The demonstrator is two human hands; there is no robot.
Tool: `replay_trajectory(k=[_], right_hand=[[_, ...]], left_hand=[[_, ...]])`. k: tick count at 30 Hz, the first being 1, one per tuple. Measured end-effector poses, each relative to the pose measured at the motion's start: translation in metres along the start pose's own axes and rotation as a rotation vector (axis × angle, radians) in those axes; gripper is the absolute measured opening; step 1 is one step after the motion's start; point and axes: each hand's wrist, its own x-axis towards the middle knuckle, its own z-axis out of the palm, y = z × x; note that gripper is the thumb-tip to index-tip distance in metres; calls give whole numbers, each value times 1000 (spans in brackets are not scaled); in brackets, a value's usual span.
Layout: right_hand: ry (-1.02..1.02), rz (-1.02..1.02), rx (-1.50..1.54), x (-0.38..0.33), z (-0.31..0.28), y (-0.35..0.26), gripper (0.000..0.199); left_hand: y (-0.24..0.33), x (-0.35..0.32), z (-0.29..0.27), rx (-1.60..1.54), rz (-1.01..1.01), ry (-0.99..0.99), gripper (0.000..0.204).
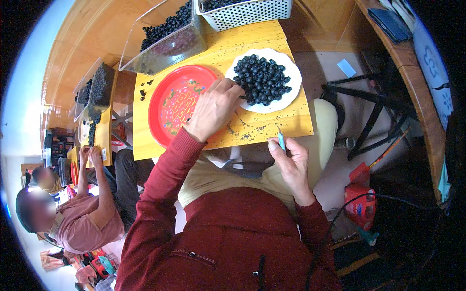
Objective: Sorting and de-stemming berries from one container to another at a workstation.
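A white scalloped plate (294, 72) holds a heap of dark blue-black round berries (264, 80) that look like blueberries. At its left rim my left hand (218, 106) is closed, thumb and fingers pinched around what looks like one dark berry, mostly hidden by the fingers. Beneath that wrist lies a red round tray (165, 104) with a printed pattern, partly covered. My right hand (291, 162) is closed around a slim light blue tool (281, 140) with a thin pointed tip, held just off the table's front edge, apart from the plate.
Dark crumbs are scattered over the yellow wooden table (145, 140). Behind stand a clear bin (179, 48) and a white perforated basket (247, 17), both with dark berries. At left, another person (92, 213) works at a similar table. A black metal stand (371, 116) is at right.
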Motion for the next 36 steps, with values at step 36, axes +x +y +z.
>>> replay_trajectory(k=[36], right_hand=[[-172, -354, -149, 43, 42, -34, 21]], left_hand=[[44, -69, 17, -2279, -623, 27, 13]])
